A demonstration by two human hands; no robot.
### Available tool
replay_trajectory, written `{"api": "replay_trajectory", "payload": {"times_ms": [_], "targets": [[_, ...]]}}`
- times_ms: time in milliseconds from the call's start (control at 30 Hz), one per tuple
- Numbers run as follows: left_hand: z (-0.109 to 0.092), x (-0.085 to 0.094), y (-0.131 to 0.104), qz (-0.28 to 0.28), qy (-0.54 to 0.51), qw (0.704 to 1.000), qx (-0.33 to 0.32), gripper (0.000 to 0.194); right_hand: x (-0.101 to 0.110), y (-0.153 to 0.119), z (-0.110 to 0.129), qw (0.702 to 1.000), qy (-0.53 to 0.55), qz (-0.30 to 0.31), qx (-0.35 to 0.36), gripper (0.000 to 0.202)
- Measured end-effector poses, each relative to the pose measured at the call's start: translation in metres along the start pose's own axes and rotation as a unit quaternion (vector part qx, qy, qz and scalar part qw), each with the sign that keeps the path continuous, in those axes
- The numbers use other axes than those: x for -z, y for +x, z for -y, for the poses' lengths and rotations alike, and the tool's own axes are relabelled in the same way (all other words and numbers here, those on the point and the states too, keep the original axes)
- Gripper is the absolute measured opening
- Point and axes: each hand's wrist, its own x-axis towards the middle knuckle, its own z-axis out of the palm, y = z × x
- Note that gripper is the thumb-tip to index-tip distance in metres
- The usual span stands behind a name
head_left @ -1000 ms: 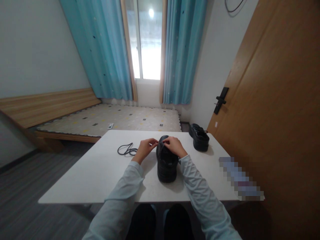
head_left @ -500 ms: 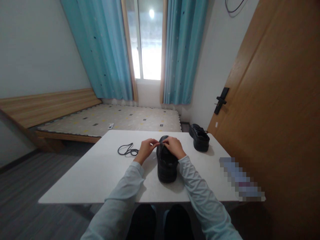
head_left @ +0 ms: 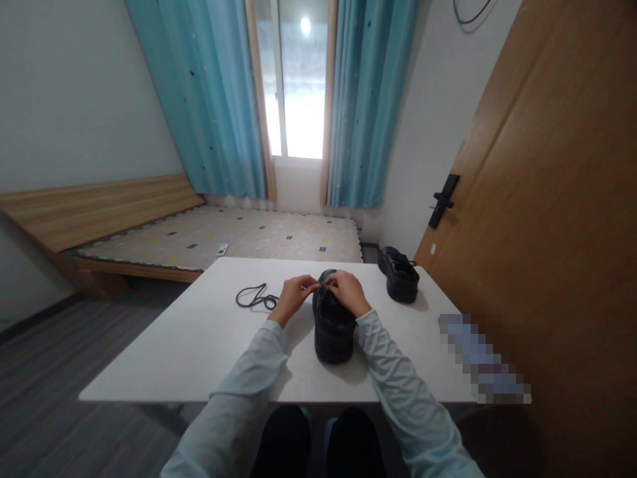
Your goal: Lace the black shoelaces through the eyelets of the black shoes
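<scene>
A black lace-up shoe stands on the white table, its heel toward me and its opening facing up. At its left front, my left hand has thumb and fingers pinched together by the eyelet area. My right hand reaches over from the other side, also pinching there, its fingertips close to the left ones. What lies between the fingertips is too small to make out. A loose dark shoelace lies looped on the table just left of my left hand, partly hidden behind it.
A second black shoe, with laces in it, stands at the table's back right. A blurred-out flat item lies along the right edge. Beyond the table is a bed with a small white remote; a wooden door is at right.
The view has shifted very slightly. Both hands stay pinched at the front of the shoe, with hardly any visible movement.
</scene>
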Motion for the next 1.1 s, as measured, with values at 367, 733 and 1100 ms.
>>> {"api": "replay_trajectory", "payload": {"times_ms": [367, 733, 1100], "targets": [[0.001, -0.003, 0.001, 0.003, -0.002, 1.000, 0.024, 0.038, -0.006, 0.002, -0.002, 1.000, 0.007, -0.009, -0.001, 0.012], [0.006, -0.005, 0.002, 0.013, -0.017, 1.000, 0.015, 0.037, -0.008, 0.001, 0.000, 0.999, 0.029, -0.036, -0.009, 0.010], [0.006, -0.006, 0.002, 0.023, -0.022, 0.999, 0.006, 0.029, -0.010, 0.003, 0.000, 0.998, 0.043, -0.040, -0.030, 0.009]]}}
